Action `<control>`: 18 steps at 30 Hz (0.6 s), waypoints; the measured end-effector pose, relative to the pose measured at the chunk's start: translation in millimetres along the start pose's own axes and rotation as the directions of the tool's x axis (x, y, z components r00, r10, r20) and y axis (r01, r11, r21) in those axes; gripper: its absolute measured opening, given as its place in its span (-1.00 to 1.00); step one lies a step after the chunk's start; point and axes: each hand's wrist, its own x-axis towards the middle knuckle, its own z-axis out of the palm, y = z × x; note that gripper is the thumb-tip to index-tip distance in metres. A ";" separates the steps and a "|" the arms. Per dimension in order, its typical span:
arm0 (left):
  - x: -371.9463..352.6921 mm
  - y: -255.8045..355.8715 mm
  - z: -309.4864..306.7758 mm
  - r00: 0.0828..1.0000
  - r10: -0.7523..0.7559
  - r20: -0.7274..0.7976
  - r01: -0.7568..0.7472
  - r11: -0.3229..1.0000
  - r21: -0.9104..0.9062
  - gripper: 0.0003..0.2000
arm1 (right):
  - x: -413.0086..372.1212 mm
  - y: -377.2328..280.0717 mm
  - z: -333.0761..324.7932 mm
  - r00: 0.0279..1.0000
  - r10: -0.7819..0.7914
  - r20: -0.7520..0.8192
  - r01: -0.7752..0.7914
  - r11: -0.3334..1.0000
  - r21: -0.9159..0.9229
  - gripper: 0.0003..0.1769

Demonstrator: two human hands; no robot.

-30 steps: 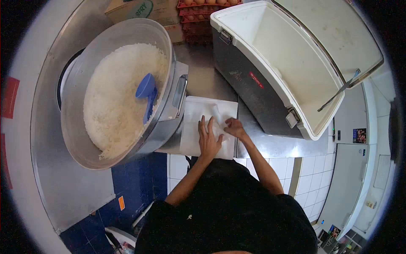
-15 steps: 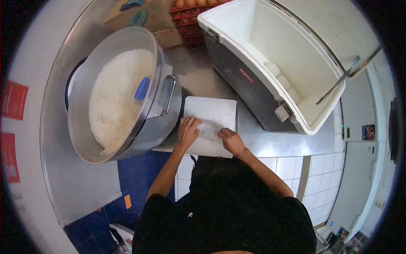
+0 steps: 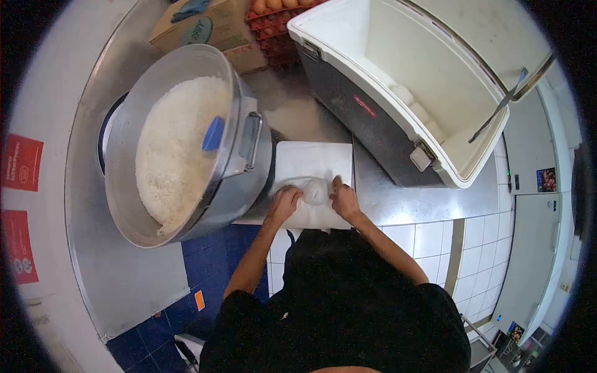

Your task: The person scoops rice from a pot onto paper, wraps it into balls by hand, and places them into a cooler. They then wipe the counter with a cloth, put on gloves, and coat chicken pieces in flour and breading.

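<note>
A rounded white bundle (image 3: 316,191), apparently rice in thin translucent plastic, rests on a stack of white sheets (image 3: 314,156) at the counter's front edge. On its left side, my left hand (image 3: 286,202) is closed, fingertips pinching the edge of the plastic. My right hand (image 3: 344,199) is closed at the right edge of the wrap, one finger pointing away from me. Left of my hands stands a large metal pot holding cooked rice (image 3: 174,143). A blue scoop or handle (image 3: 213,133) sticks out of the rice near the pot's right rim.
A dark cooler (image 3: 379,133) with a white interior stands open at the right, several rounded white packets (image 3: 420,112) inside. Stacked egg trays (image 3: 277,28) and a cardboard box (image 3: 208,28) occupy the back. White tiles (image 3: 432,239) show below the steel counter (image 3: 448,205).
The thin plastic between my hands now shows as a rounded bundle. My hands have spread slightly to its two sides. The whole view has shifted a little.
</note>
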 end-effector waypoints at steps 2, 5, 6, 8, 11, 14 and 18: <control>30.1 11.4 -17.6 0.966 -0.184 0.180 0.193 0.981 -0.034 -0.47 | 22.6 -7.3 -0.2 0.960 0.272 0.060 -0.268 0.961 -0.068 -0.33; 67.3 -15.2 9.1 0.976 0.208 -0.071 -0.171 0.921 0.350 -0.53 | 46.9 -4.7 20.3 0.984 0.111 -0.137 -0.156 0.912 -0.379 -0.31; 79.9 -13.3 5.5 0.977 0.191 -0.094 -0.150 0.931 0.334 -0.53 | 48.6 -1.1 17.5 0.984 -0.061 -0.168 -0.021 0.895 -0.446 -0.48; 92.8 -7.6 -0.5 0.854 -0.015 0.521 -0.191 0.921 0.340 -0.59 | 60.2 9.6 22.7 0.997 0.070 -0.030 -0.076 0.928 -0.365 -0.59; 55.6 -8.8 6.7 0.946 0.014 0.323 -0.087 0.973 0.212 -0.75 | 28.7 -8.8 19.2 0.974 0.144 -0.176 -0.169 0.977 -0.132 -0.84; -14.4 2.4 23.8 0.983 0.062 -0.171 -0.072 0.996 -0.050 -0.68 | -16.8 -36.1 44.2 0.892 0.091 -0.442 -0.093 0.995 0.018 -0.84; -45.4 23.2 35.6 0.897 0.075 -0.435 -0.147 0.980 -0.136 -0.50 | -39.1 -53.6 80.1 0.797 0.032 -0.603 0.007 0.998 0.062 -0.59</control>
